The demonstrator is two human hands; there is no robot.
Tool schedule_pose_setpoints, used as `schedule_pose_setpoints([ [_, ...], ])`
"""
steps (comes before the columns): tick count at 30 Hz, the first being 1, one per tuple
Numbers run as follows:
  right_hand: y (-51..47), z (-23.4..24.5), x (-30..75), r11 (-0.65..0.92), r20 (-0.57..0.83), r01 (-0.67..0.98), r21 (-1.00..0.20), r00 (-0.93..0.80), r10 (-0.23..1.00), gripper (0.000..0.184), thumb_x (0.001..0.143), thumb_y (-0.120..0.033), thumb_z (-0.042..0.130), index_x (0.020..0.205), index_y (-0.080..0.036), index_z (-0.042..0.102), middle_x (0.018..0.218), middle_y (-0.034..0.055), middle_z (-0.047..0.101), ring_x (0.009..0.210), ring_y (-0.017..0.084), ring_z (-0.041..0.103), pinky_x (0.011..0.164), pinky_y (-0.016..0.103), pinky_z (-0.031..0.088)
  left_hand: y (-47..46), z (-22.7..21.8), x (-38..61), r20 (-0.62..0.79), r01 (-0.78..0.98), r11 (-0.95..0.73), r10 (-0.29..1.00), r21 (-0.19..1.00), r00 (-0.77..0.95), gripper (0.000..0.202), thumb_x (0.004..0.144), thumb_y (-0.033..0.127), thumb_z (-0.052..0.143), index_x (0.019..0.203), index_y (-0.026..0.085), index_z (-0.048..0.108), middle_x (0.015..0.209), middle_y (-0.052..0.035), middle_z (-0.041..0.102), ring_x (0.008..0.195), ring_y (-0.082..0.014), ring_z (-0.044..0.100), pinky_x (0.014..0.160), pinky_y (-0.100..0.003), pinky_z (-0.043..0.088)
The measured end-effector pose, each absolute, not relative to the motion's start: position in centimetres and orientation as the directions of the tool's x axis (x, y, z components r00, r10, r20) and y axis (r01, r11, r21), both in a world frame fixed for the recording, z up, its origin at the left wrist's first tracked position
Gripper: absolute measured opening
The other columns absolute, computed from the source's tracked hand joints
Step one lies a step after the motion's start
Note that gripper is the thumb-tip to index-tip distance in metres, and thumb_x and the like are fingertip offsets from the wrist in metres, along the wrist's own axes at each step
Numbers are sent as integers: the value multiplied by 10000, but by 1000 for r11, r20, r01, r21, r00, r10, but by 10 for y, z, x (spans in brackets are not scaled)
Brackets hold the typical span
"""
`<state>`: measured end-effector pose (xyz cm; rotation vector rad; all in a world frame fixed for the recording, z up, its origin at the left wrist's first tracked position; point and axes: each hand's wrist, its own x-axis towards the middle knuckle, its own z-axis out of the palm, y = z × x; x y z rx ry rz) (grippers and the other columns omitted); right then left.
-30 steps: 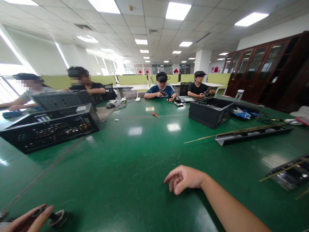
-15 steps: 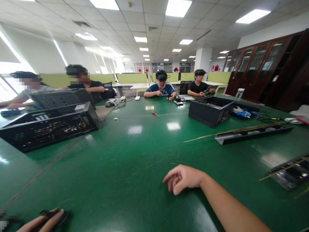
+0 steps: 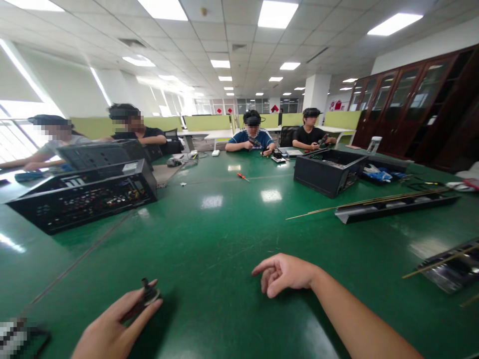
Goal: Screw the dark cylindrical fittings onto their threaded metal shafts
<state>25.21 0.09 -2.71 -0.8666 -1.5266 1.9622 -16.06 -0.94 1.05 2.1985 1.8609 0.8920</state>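
Note:
My left hand (image 3: 112, 326) reaches in from the lower left and grips a small black round part with a short stem (image 3: 148, 293) between thumb and fingers, just above the green table (image 3: 209, 249). My right hand (image 3: 284, 273) rests on the table near the middle, its fingers loosely curled and apart, holding nothing.
A black computer case (image 3: 86, 194) lies at the left and an open black case (image 3: 327, 172) at the right. Long black panels (image 3: 392, 207) with thin rods lie at the right. A red screwdriver (image 3: 243, 176) lies farther back. Several people sit along the far and left edges.
My left hand has moved right and forward into view, carrying the small black part with it. My right hand has stayed in place.

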Motion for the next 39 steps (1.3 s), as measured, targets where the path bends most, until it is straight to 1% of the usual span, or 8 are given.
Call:
schedule_pose_setpoints([
  [3, 0, -28, 249, -211, -158, -13, -977, -620, 768, 954, 543, -228, 905, 1392, -173, 474, 892, 51, 704, 719, 129, 652, 668, 231, 493, -7, 22, -95, 285, 777, -369, 925, 509, 253, 501, 762, 486, 681, 1215, 278, 625, 1045, -10, 746, 879, -240, 718, 846, -377, 583],
  [5, -2, -29, 245, -159, -123, -14, -987, -572, 811, 993, 554, -232, 900, 1423, -190, 422, 908, 45, 692, 680, 113, 632, 622, 215, 478, -4, 27, -51, 274, 715, -457, 889, 528, 366, 541, 767, 358, 685, 1286, 251, 575, 1035, -28, 741, 915, -231, 708, 884, -364, 566],
  [8, -4, -30, 240, -55, -57, 18, -998, -488, 871, 898, 555, -250, 900, 1352, -184, 491, 911, 28, 661, 646, 93, 592, 585, 200, 457, 2, 25, -3, 270, 646, -547, 833, 532, 484, 543, 741, 204, 679, 1272, 246, 577, 1067, -31, 721, 993, -223, 677, 955, -370, 523],
  [11, -6, -30, 235, 56, 14, 90, -994, -411, 911, 700, 580, -278, 884, 1207, -159, 598, 848, 6, 636, 623, 88, 554, 568, 198, 439, 7, 15, 17, 276, 616, -583, 805, 530, 525, 516, 711, 131, 675, 1212, 231, 603, 1061, -37, 706, 990, -219, 663, 940, -364, 515],
  [16, -11, -26, 231, 182, 79, 268, -946, -355, 932, 399, 656, -319, 827, 992, -160, 683, 664, -35, 582, 548, 89, 488, 499, 192, 365, 4, 4, 14, 280, 593, -589, 798, 550, 533, 482, 699, 100, 662, 1158, 236, 609, 1010, -25, 695, 932, -204, 657, 880, -336, 515],
  [22, -17, -17, 229, 323, 152, 459, -828, -370, 916, 155, 775, -264, 702, 909, -189, 725, 704, -22, 630, 603, 103, 517, 547, 207, 360, -6, 2, 11, 269, 542, -584, 790, 605, 551, 295, 738, 149, 673, 1017, 239, 637, 955, -10, 686, 890, -189, 643, 814, -303, 501],
  [32, -20, -17, 227, 330, 126, 527, -783, -386, 914, 157, 755, -271, 714, 889, -190, 704, 726, -15, 646, 643, 126, 553, 579, 221, 370, -4, 1, 12, 275, 463, -574, 779, 676, 564, 276, 736, 128, 705, 988, 239, 685, 942, -17, 691, 885, -186, 635, 808, -296, 490],
  [39, -21, -12, 226, 366, 144, 586, -723, -391, 909, 126, 797, -286, 682, 888, -200, 696, 780, -6, 665, 712, 136, 585, 648, 236, 390, -5, 1, 13, 255, 454, -554, 784, 698, 565, 276, 721, 115, 725, 966, 239, 704, 921, -11, 697, 865, -179, 638, 795, -289, 490],
])
